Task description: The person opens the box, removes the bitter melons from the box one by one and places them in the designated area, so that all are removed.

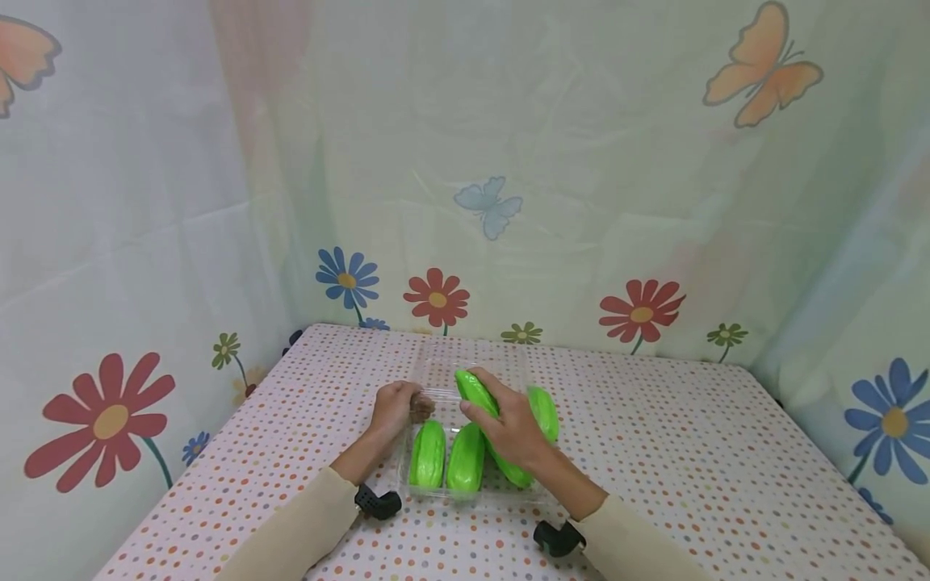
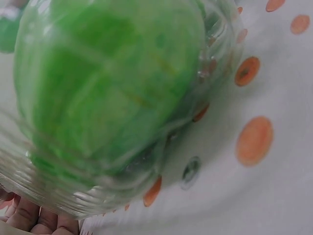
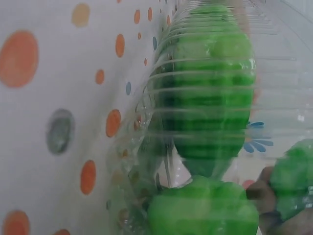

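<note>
A clear plastic clamshell box [image 1: 501,494] lies on the table with its lid [image 1: 458,353] folded back. Inside it stand glossy, ridged green cucumber-shaped pieces: one at the left [image 1: 428,456], one beside it [image 1: 466,460]. My left hand [image 1: 392,407] grips the box's left side; its fingertips [image 2: 24,213] show past the plastic wall in the left wrist view. My right hand [image 1: 516,428] holds a green cucumber-shaped piece [image 1: 475,390] tilted over the box. Whether the green end [image 1: 514,472] below that hand belongs to the same piece, I cannot tell.
Another green piece [image 1: 543,413] shows to the right, partly behind my right hand. A dotted cloth [image 1: 668,460] covers the table. Patterned curtains [image 1: 436,161] enclose its back and sides.
</note>
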`<state>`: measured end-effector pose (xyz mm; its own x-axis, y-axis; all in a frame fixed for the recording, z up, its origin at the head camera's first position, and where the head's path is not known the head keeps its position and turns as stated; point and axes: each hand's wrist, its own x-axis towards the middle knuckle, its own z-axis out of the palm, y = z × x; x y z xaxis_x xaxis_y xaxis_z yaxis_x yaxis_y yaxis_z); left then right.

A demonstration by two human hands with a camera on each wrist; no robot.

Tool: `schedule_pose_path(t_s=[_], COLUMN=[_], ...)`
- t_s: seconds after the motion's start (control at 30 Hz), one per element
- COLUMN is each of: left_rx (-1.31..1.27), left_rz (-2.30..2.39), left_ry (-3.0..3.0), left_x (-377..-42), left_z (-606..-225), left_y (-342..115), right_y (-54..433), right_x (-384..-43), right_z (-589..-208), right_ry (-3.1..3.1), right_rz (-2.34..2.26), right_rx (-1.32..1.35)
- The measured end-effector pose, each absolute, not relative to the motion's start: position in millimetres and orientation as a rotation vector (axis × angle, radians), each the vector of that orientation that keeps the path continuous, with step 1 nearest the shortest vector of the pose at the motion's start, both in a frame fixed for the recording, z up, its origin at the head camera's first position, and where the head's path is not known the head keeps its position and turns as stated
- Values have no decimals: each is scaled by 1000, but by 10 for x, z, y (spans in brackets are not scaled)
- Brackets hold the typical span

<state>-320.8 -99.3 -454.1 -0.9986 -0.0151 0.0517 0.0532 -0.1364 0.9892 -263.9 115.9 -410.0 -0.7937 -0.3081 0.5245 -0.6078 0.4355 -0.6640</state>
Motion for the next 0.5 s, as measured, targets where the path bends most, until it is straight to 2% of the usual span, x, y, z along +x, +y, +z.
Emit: schedule_pose_path(t_s=[0.5], left_rx=[-31], left_rz=[-2359], left_ry=[-2018], left_x=[-3233], left_z=[-4533], left_y=[-1004], right_y=[1390], right_x=[-2719], right_z=[-4027], right_ry=[-2409], right_rz=[1093], right_rx=[653])
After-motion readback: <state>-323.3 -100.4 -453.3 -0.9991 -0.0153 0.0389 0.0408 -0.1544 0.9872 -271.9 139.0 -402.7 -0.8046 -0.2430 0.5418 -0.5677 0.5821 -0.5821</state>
